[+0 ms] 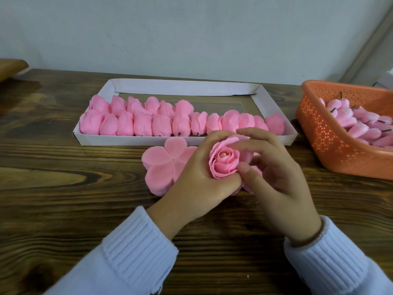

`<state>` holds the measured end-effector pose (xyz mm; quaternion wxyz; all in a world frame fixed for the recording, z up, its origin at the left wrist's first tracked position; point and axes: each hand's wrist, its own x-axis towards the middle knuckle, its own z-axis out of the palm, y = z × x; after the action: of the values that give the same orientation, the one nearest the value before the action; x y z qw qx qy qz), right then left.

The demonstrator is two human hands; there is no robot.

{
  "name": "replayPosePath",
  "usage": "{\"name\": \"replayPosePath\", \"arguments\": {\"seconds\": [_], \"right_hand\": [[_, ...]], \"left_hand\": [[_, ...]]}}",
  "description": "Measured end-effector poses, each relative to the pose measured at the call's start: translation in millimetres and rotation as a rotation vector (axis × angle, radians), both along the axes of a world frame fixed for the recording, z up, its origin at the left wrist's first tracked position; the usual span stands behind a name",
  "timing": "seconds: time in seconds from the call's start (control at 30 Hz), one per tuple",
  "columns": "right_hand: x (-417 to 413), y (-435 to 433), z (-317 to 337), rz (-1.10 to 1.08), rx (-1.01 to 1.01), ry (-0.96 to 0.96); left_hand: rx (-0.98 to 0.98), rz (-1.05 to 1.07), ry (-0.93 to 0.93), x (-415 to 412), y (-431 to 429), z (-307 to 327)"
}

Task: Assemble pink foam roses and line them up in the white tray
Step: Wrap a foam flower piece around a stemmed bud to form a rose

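A pink foam rose [223, 163] sits between both hands just in front of the white tray [274, 99]. My left hand [200, 184] cups it from the left and below. My right hand [274, 167] presses its outer petals with thumb and forefinger. A stack of flat pink petal pieces [163, 167] lies on the table to the left of the rose, partly under my left hand. Several finished roses [148, 118] lie in two rows along the tray's near side, the front row reaching almost to its right end.
An orange perforated basket [331, 137] at the right holds several pink rose buds [361, 124] with dark stems. The wooden table [63, 188] runs to a pale wall behind. A brown object [10, 68] sits at the far left edge.
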<state>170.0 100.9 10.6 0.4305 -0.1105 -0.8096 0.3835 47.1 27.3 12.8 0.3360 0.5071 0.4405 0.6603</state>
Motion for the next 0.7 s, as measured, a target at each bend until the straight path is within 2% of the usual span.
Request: {"name": "replayPosePath", "arguments": {"seconds": [0.2, 0.47, 0.7], "right_hand": [[1.4, 3.9, -0.9, 0.06, -0.086, 0.005], [2.7, 7.3, -2.2, -0.023, -0.049, 0.064], [3.8, 7.0, 0.4, -0.037, -0.016, 0.04]], "left_hand": [[0.003, -0.036, -0.005, 0.8, 0.8, -0.4], [-0.027, 0.022, 0.02, -0.5, 0.1, 0.4], [-0.017, 0.066, 0.015, -1.6, -1.2, 1.3]]}}
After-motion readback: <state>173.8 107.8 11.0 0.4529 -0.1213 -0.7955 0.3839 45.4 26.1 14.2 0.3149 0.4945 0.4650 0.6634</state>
